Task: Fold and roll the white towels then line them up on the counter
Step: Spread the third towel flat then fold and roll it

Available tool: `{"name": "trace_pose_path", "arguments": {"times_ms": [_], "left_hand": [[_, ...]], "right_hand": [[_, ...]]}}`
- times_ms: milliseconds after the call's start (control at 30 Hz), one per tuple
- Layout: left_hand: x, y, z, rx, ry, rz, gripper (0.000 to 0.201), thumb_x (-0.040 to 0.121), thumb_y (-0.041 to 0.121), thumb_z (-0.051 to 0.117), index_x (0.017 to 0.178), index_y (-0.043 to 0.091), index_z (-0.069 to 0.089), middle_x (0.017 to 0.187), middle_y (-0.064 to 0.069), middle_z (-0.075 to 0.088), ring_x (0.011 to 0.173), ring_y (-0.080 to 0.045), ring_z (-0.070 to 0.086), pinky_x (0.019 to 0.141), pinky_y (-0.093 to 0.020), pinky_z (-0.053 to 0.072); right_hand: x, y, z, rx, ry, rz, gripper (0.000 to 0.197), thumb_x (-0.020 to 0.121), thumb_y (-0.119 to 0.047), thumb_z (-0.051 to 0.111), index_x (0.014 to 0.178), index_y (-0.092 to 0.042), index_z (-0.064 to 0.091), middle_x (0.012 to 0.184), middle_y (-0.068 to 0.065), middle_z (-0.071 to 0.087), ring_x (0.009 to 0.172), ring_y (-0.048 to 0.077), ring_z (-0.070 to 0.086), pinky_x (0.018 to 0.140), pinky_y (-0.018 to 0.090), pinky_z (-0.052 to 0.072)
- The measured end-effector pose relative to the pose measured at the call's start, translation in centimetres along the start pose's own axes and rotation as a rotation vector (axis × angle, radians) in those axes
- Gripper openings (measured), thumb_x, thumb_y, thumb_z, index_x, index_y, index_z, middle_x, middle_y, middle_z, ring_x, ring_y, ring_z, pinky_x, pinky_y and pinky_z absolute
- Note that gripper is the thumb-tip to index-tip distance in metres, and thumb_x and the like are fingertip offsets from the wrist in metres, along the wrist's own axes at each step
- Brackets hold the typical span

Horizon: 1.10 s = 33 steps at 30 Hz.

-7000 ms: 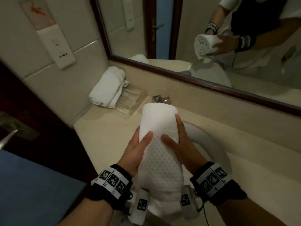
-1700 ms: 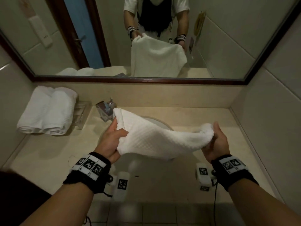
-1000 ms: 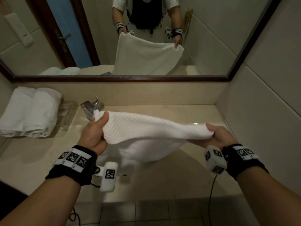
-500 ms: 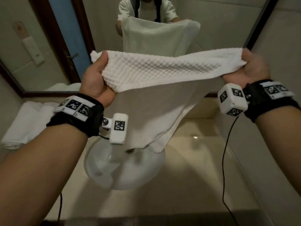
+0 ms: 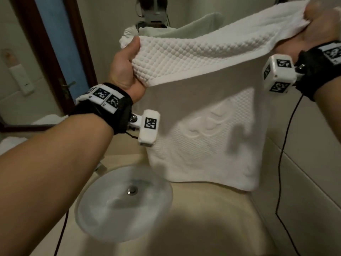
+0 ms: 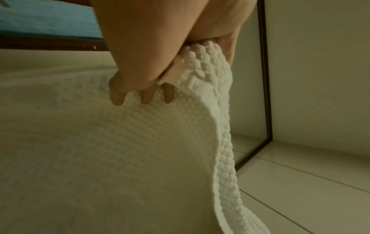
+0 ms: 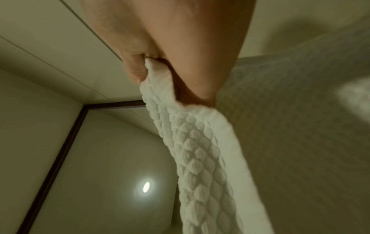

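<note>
One white towel [image 5: 203, 111] is held up in the air by the two hands, above the worktop [image 5: 212, 218] and the round basin [image 5: 103, 218]. The left hand [image 5: 125, 71] is closed on the upper left corner, with the thumb on the near side of the cloth. In the left wrist view three fingertips [image 6: 118, 99] are seen pressed on the far side of the towel [image 6: 100, 158], which cannot be seen from the head. The right hand [image 5: 321, 28] is closed on the upper right corner, where the cloth is bunched; in the right wrist view the corner of the towel [image 7: 200, 150] is seen squeezed inside the fist of the right hand [image 7: 170, 55], and a bright round reflection of a lamp [image 7: 146, 186] is shown only there. From the head view the top edge is seen folded toward the person, and the rest hangs down flat, with its lower edge just over the worktop behind the basin. A raised pattern is pressed into the hanging part, but it cannot be read as letters. On each wrist one black band [image 5: 103, 106] with black-and-white square codes is worn, and one white camera block [image 5: 149, 128] is fixed under each. One drain [image 5: 132, 190] is seen in the basin. Behind, one mirror [image 5: 103, 34] shows the towel again. At the far left edge a part of another white towel [image 5: 11, 143] is visible, too cut off for counting.
</note>
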State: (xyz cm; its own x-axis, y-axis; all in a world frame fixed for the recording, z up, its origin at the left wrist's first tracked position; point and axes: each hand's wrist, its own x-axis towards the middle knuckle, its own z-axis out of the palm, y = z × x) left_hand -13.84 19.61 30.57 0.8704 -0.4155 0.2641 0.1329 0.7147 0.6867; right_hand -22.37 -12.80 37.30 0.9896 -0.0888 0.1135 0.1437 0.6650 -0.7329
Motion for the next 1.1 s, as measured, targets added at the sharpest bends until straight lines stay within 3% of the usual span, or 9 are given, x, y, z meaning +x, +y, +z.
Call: {"name": "trace_pose_path", "arguments": {"times_ms": [133,267,367,533,767,900,967,1033,1100], "left_hand": [[1.7,-1.0,0.8,-0.019,-0.030,-0.034,0.052,0.105,0.036,0.044,0.139,-0.003,0.050,0.138,-0.027,0.058,0.128,-0.043,0.056,0.112,-0.063,0.036],[4.1,-1.9,0.9,-0.032,-0.020,-0.069,0.055,0.102,0.035,0.049,0.144,-0.001,0.046,0.140,-0.026,0.056,0.129,-0.043,0.055,0.111,-0.063,0.037],[6.1,-2.5,0.7,-0.022,-0.035,-0.086,0.053,0.102,0.034,0.050,0.141,-0.002,0.049,0.138,-0.026,0.057,0.127,-0.044,0.056,0.111,-0.063,0.037],[9.3,-3.1,-0.1,-0.009,-0.037,-0.111,0.056,0.101,0.035,0.052,0.143,-0.001,0.047,0.141,-0.026,0.056,0.128,-0.045,0.055,0.109,-0.064,0.039],[12.4,-4.1,-1.5,-0.044,-0.030,-0.107,0.050,0.103,0.037,0.048,0.137,0.002,0.054,0.131,-0.023,0.064,0.118,-0.042,0.063,0.098,-0.060,0.050],[11.7,-6.0,-2.4,-0.087,0.025,-0.119,0.044,0.103,0.036,0.046,0.129,0.003,0.059,0.127,-0.023,0.066,0.116,-0.042,0.065,0.099,-0.059,0.050],[10.7,-7.1,-2.8,-0.092,0.066,-0.129,0.042,0.103,0.036,0.046,0.126,0.003,0.060,0.124,-0.023,0.068,0.116,-0.041,0.065,0.099,-0.059,0.049],[9.2,-8.3,-3.2,-0.097,0.107,-0.140,0.045,0.102,0.035,0.047,0.132,0.003,0.057,0.127,-0.023,0.066,0.118,-0.041,0.063,0.101,-0.059,0.048],[7.4,-9.5,-3.4,-0.096,0.144,-0.152,0.048,0.102,0.036,0.047,0.137,0.004,0.055,0.130,-0.023,0.065,0.120,-0.042,0.062,0.104,-0.060,0.045]], "right_hand": [[1.6,-1.1,-0.5,-0.001,-0.113,-0.047,0.063,0.102,-0.033,0.022,0.151,0.007,0.023,0.154,0.033,0.027,0.139,0.056,0.027,0.105,0.076,0.024],[3.5,-2.2,-1.5,-0.001,-0.062,-0.141,0.062,0.103,-0.035,0.024,0.145,0.010,0.034,0.143,0.036,0.042,0.122,0.060,0.046,0.087,0.077,0.040],[4.9,-2.7,-2.8,0.017,0.008,-0.141,0.063,0.104,-0.036,0.024,0.145,0.010,0.033,0.143,0.037,0.041,0.128,0.058,0.042,0.089,0.077,0.039],[7.7,-2.9,-3.9,-0.042,-0.010,-0.182,0.059,0.102,-0.030,0.027,0.144,0.010,0.035,0.143,0.037,0.042,0.126,0.058,0.044,0.092,0.076,0.038],[10.7,-2.8,-6.1,-0.104,0.097,-0.249,0.059,0.103,-0.031,0.027,0.143,0.011,0.037,0.140,0.037,0.045,0.126,0.056,0.046,0.090,0.074,0.042],[9.9,-1.7,-8.0,-0.123,0.233,-0.286,0.055,0.095,-0.025,0.040,0.136,0.011,0.047,0.129,0.036,0.056,0.119,0.053,0.054,0.087,0.071,0.045],[8.9,-0.8,-9.1,-0.118,0.282,-0.285,0.060,0.086,-0.024,0.048,0.137,0.008,0.048,0.131,0.033,0.057,0.121,0.050,0.054,0.085,0.069,0.047],[7.4,0.2,-10.5,-0.086,0.310,-0.273,0.067,0.078,-0.024,0.052,0.138,0.007,0.048,0.132,0.031,0.057,0.123,0.047,0.054,0.090,0.066,0.046],[6.0,1.1,-12.1,-0.040,0.323,-0.251,0.067,0.080,-0.024,0.054,0.140,0.005,0.047,0.133,0.030,0.057,0.124,0.047,0.054,0.096,0.066,0.043]]}}
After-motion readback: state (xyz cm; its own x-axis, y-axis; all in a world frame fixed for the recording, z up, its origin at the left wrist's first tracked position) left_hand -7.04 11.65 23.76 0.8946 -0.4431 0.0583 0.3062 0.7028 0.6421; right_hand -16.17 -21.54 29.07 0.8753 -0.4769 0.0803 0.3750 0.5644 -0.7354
